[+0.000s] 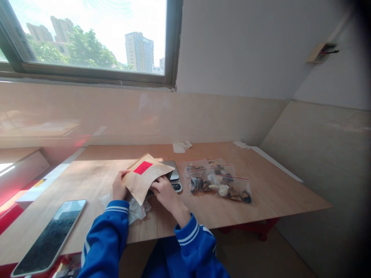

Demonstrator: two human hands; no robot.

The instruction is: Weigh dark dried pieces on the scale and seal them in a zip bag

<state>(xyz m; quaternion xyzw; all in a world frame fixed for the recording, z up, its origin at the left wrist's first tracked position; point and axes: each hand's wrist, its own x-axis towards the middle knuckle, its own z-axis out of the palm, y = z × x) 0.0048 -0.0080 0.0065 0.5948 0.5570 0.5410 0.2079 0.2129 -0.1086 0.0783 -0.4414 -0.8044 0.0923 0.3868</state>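
Observation:
A brown paper pouch (144, 175) with a red label is held up over the wooden table (261, 185). My left hand (118, 186) grips its left edge, thumb on top. The fingers of my right hand (162, 190) reach under or into its lower right end; whether they hold anything there is hidden. Just behind the pouch lies a small digital scale (174, 175). Crumpled clear plastic (136, 208) lies beneath my left wrist.
Several clear zip bags (217, 180) of dark dried pieces lie right of the scale. A phone (50, 235) rests at the table's near left. Scraps of white paper (182, 146) lie by the back wall. The table's front edge runs under my blue sleeves.

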